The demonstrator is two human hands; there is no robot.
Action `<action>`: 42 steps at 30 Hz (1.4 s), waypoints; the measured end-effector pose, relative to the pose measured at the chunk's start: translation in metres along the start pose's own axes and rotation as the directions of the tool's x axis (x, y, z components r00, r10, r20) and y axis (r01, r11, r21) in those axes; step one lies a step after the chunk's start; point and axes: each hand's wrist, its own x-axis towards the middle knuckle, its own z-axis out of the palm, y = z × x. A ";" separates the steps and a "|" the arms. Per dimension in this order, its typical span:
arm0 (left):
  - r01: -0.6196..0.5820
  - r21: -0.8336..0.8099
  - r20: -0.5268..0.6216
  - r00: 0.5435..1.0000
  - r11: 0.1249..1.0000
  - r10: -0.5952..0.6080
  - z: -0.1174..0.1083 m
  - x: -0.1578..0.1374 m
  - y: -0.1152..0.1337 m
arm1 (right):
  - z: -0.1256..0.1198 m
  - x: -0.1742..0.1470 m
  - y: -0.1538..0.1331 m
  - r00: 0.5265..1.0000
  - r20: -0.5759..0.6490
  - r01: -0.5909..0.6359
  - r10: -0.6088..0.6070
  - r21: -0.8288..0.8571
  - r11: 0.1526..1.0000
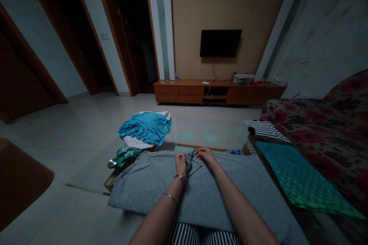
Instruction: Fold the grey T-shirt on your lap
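Observation:
A heather-grey shirt (230, 183) lies spread wide across a low table before me, its lower edge hanging over the near side. My left hand (181, 164), with bangles at the wrist, is closed in a fist on the bunched cloth at the shirt's upper middle, around its neck part. Just to the right, my right hand (206, 155) pinches the same gathered cloth between thumb and fingers. A small dark fold of fabric stands up between the two hands. The exact edge that each hand holds is partly hidden.
Beyond the shirt, a blue garment (143, 126) tops a heap of clothes. A blue-green folded cloth (301, 174) and a striped black-and-white cloth (268, 130) lie at right, beside the floral sofa (304, 118). A brown rounded piece of furniture (23, 180) stands at left.

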 end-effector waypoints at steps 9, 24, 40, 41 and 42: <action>0.084 -0.177 0.051 0.996 0.981 -0.076 -0.003 0.000 -0.002 | 0.013 -0.042 -0.002 0.982 -0.115 0.109 -0.152 -0.317 0.942; -0.123 0.034 0.384 0.918 0.992 0.100 -0.002 -0.015 0.014 | 0.005 -0.042 0.003 1.000 -0.008 -0.015 0.014 -0.086 0.996; -0.607 0.356 0.773 0.619 0.711 0.142 -0.004 -0.036 0.019 | 0.020 -0.008 -0.009 0.983 -0.069 0.136 -0.171 -0.355 0.925; -0.605 0.344 0.778 0.612 0.718 0.143 -0.009 -0.034 0.021 | 0.020 -0.010 -0.009 0.981 -0.062 0.148 -0.185 -0.383 0.912; -0.599 0.340 0.763 0.627 0.725 0.160 -0.016 -0.032 0.023 | 0.020 -0.013 -0.008 0.978 -0.054 0.161 -0.200 -0.411 0.897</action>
